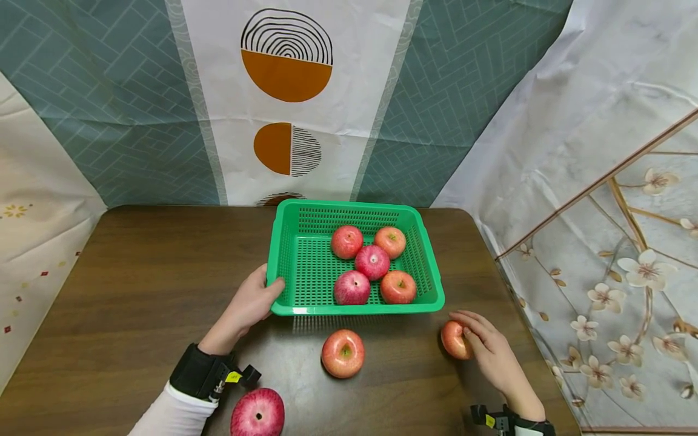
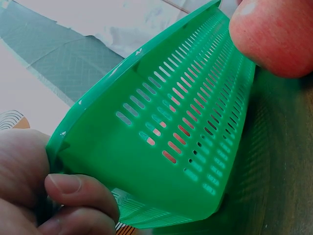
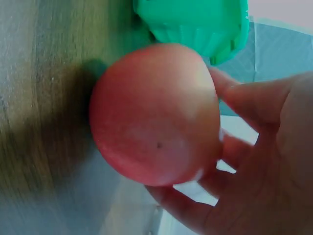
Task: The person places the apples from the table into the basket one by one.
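Observation:
A green plastic basket [image 1: 305, 310] stands on the table with several apples inside, among them a deep pink apple [image 1: 372, 262]. My left hand [image 1: 253, 301] grips its front left corner; in the left wrist view the thumb [image 2: 73, 188] lies along the rim. Over at the right, my right hand [image 1: 488, 348] holds a red-orange apple [image 1: 455, 340], its fingers curled about the far side. The right wrist view shows that apple [image 3: 156, 117] up close between thumb and fingers. Whether it touches the table is hard to tell.
Another apple [image 1: 343, 353] sits on the brown wooden table [image 1: 163, 290] in front of the basket. A dark pink apple [image 1: 258, 413] lies at the near edge, beside the left wrist strap [image 1: 199, 370]. Patterned cloths [image 1: 463, 72] hang behind the table and at both sides.

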`<state>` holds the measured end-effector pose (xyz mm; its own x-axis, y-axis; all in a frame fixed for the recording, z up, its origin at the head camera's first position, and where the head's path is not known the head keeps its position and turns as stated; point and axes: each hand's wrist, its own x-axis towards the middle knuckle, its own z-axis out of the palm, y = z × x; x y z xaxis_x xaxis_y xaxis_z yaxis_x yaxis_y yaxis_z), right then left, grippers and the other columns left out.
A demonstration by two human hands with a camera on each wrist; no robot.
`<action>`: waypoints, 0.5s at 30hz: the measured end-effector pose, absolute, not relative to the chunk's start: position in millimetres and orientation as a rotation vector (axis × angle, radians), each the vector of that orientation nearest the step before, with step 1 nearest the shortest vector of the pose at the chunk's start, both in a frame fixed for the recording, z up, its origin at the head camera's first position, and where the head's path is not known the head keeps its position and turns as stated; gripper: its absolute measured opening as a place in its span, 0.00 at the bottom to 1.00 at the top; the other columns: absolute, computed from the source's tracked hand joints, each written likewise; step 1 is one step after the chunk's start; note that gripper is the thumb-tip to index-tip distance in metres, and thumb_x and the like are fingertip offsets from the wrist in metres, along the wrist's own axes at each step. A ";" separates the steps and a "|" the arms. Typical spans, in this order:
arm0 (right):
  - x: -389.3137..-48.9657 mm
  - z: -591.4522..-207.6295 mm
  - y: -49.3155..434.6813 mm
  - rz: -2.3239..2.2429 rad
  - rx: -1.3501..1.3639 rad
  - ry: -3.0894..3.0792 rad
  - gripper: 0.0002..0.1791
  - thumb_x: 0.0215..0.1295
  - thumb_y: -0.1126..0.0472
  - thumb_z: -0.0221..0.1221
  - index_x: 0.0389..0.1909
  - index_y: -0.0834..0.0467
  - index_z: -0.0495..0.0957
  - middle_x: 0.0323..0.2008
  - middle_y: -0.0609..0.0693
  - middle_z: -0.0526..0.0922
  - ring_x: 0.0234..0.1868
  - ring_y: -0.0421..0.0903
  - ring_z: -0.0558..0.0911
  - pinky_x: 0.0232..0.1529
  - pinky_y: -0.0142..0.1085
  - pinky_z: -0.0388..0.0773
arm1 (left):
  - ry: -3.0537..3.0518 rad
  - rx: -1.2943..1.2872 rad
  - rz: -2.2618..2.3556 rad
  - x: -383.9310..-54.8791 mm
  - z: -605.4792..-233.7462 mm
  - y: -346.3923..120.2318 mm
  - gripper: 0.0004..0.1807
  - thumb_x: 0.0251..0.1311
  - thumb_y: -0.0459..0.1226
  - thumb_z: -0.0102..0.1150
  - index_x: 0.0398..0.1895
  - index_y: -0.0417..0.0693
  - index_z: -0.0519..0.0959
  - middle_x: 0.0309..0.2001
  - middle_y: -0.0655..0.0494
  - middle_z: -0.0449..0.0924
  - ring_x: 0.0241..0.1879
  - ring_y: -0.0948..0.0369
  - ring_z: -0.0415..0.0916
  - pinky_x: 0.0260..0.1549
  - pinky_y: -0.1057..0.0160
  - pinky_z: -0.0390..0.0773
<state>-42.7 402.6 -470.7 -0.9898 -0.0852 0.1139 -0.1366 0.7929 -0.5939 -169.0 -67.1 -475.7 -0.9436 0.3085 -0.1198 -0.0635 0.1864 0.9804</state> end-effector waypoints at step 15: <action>-47.9 -486.0 398.4 0.836 0.103 -2.925 0.39 0.54 0.45 0.72 0.64 0.57 0.73 0.63 0.59 0.68 0.55 0.56 0.71 0.44 0.54 0.76 | 2.194 0.217 1.790 -170.3 -474.8 -65.9 0.22 0.75 0.34 0.42 0.68 0.33 0.61 0.30 0.35 0.80 0.08 0.62 0.59 0.10 0.66 0.63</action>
